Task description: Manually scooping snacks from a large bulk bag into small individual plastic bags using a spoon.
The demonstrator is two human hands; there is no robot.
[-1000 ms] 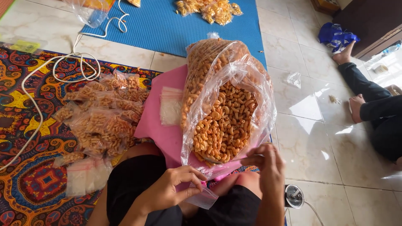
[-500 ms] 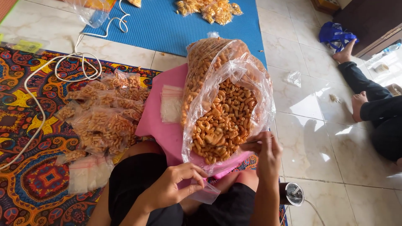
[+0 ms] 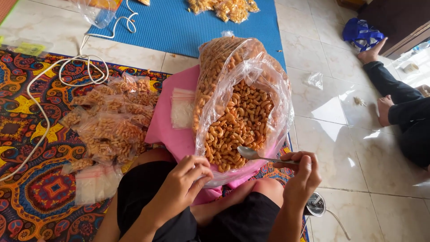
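A large clear plastic bag of orange macaroni-shaped snacks lies open on a pink cloth before a seated person's knees. The right hand grasps a metal spoon, its bowl just inside the bag's mouth; the left hand, beside that mouth, pinches a barely visible bit of clear plastic. A tilted spoon could likely scatter snacks onto the cloth.

The person wears black shorts that cover both thighs; the forearms, left hand and right hand are bare, without sleeves.
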